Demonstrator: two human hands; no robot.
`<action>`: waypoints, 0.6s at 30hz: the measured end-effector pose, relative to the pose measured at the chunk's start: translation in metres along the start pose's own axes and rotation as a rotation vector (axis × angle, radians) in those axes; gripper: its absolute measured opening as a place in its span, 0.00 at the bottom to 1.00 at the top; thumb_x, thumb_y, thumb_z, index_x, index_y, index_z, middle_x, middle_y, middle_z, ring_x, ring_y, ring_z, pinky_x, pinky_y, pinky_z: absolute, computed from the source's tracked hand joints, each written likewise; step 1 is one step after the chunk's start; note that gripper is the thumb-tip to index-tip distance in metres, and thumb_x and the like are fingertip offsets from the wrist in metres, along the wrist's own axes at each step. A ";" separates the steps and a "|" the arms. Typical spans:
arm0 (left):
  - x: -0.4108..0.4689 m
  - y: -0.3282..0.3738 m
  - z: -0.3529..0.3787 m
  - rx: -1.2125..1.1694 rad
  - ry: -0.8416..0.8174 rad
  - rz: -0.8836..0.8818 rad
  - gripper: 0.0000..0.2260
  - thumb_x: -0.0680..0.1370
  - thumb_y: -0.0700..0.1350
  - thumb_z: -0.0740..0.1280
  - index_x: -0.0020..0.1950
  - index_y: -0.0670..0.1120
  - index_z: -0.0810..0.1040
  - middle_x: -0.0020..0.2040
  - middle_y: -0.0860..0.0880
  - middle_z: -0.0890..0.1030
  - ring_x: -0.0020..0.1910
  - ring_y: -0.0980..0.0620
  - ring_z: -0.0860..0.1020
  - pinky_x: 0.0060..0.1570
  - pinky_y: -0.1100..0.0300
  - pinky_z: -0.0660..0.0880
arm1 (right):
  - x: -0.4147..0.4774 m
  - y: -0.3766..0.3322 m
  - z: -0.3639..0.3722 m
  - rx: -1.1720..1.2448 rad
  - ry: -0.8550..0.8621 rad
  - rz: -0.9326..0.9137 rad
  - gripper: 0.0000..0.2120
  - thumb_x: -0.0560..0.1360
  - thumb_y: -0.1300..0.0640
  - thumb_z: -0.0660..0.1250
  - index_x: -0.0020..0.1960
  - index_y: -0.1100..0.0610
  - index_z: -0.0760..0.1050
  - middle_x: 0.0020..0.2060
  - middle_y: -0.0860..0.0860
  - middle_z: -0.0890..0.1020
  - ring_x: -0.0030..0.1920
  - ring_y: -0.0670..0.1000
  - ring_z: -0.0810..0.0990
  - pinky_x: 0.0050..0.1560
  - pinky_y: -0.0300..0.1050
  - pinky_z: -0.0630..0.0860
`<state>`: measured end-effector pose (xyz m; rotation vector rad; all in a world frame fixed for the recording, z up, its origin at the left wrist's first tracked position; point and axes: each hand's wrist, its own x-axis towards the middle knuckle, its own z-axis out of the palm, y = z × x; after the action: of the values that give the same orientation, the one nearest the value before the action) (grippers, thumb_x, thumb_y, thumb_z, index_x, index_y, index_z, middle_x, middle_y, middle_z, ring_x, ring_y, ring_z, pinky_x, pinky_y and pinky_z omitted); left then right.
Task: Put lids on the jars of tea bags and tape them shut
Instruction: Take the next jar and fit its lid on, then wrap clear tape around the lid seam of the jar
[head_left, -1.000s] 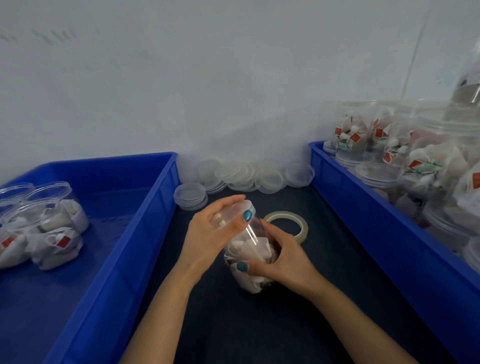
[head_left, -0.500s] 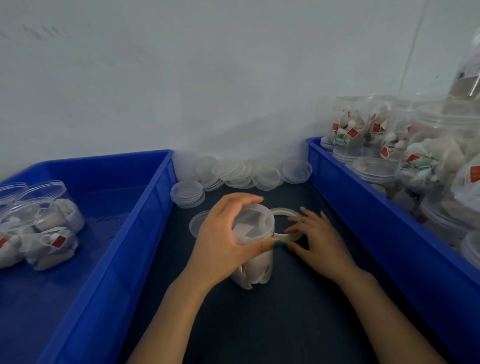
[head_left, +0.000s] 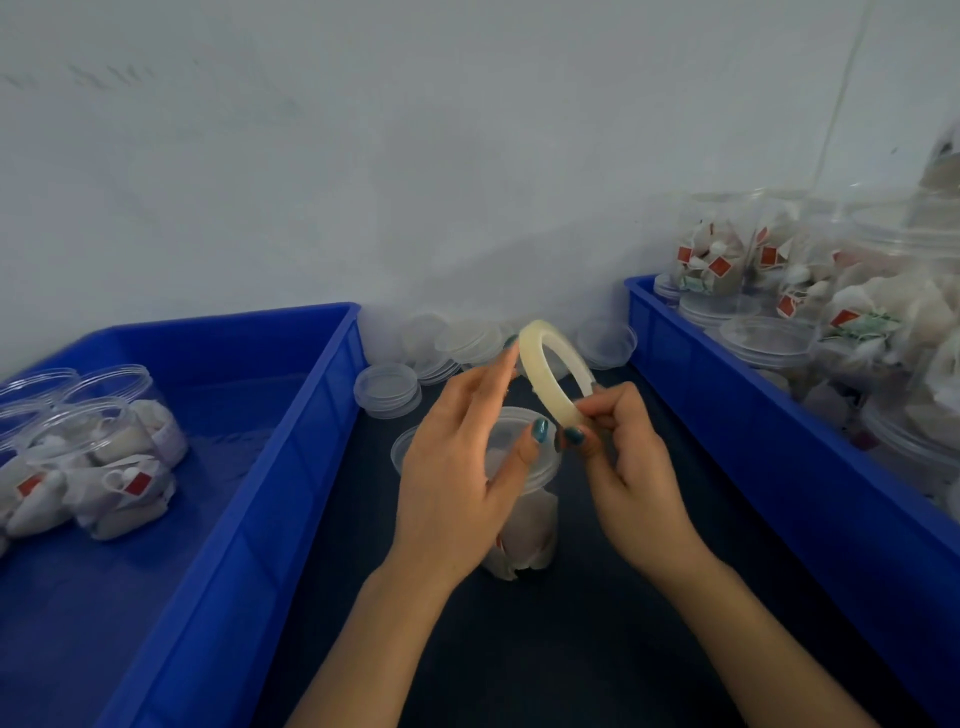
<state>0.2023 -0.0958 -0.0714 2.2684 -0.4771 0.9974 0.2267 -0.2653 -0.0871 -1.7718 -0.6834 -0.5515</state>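
A roll of tape (head_left: 550, 374) is held up in both hands, tilted on edge, directly above a jar (head_left: 524, 525) of tea bags. The jar stands upright on the dark worktop (head_left: 519, 649), about midway between a blue bin (head_left: 260, 467) along its left edge and another blue bin (head_left: 753, 441) along its right edge. A clear lid (head_left: 511, 421) is already seated on the jar.

The step in hand is judged to be finding the free end of the tape. It would best be done by turning the roll slowly while a fingernail is drawn round the outer face until the end is caught. A strip should then be laid across the seam where lid meets jar. The jar looks light, so it should be steadied while the tape is pressed on.

The right hand (head_left: 628, 457) is closed on the roll's lower end, which is pinched between thumb and curled fingers. The left hand (head_left: 457, 467) is nearly flat, its straight fingertips touching the roll's upper rim. Its thumb lies just beside the lower end; contact there cannot be told.
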 end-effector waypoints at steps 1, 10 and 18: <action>0.000 0.001 0.001 0.022 0.014 0.014 0.26 0.84 0.57 0.59 0.81 0.52 0.61 0.69 0.54 0.73 0.66 0.59 0.73 0.59 0.58 0.77 | 0.000 -0.003 0.001 -0.017 0.014 -0.019 0.18 0.80 0.64 0.65 0.52 0.40 0.68 0.46 0.42 0.79 0.50 0.50 0.80 0.49 0.53 0.79; -0.004 0.006 0.004 0.042 0.332 0.116 0.13 0.78 0.47 0.72 0.60 0.44 0.82 0.53 0.51 0.85 0.52 0.57 0.83 0.50 0.57 0.81 | -0.002 -0.007 0.003 -0.163 0.066 -0.067 0.10 0.78 0.55 0.64 0.53 0.42 0.68 0.49 0.40 0.76 0.55 0.51 0.76 0.52 0.42 0.73; 0.003 0.012 -0.004 -0.328 0.284 -0.185 0.09 0.77 0.54 0.68 0.51 0.50 0.80 0.46 0.59 0.82 0.47 0.58 0.81 0.47 0.69 0.76 | -0.002 -0.008 0.006 -0.375 0.089 -0.184 0.20 0.73 0.64 0.73 0.54 0.46 0.68 0.50 0.40 0.73 0.55 0.43 0.69 0.54 0.34 0.66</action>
<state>0.1957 -0.1029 -0.0624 1.8100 -0.2794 1.0407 0.2199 -0.2586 -0.0852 -2.0262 -0.7190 -0.9271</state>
